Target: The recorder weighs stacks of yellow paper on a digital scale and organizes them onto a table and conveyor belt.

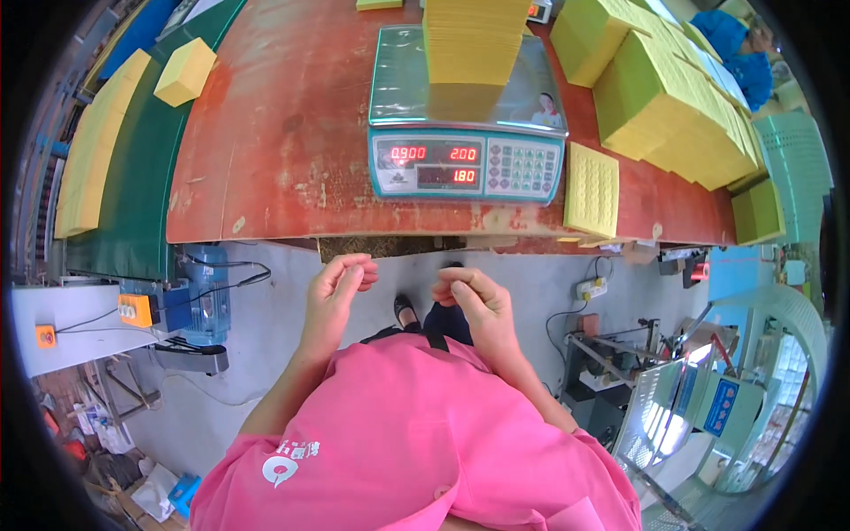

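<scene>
My left hand [341,288] is in front of the table's near edge, its fingers loosely curled in and nothing showing in them. Level with it and a little apart, my right hand [479,303] is curled the same way, also with nothing visible in it. Beyond both hands a teal digital scale [467,168] with lit red digits sits on the red table [274,133]. A tall stack of yellow sheets [474,44] stands on the scale's pan. To the right of the scale lies a yellow pad with a wavy pattern [591,190], close to the table edge.
Large yellow stacks [664,106] fill the table's right side; a person in a blue sleeve [753,75] is beyond them. At left, a green conveyor belt [133,177] carries a row of yellow blocks [102,146] and a single block [185,73]. Machine guarding [655,416] stands at lower right.
</scene>
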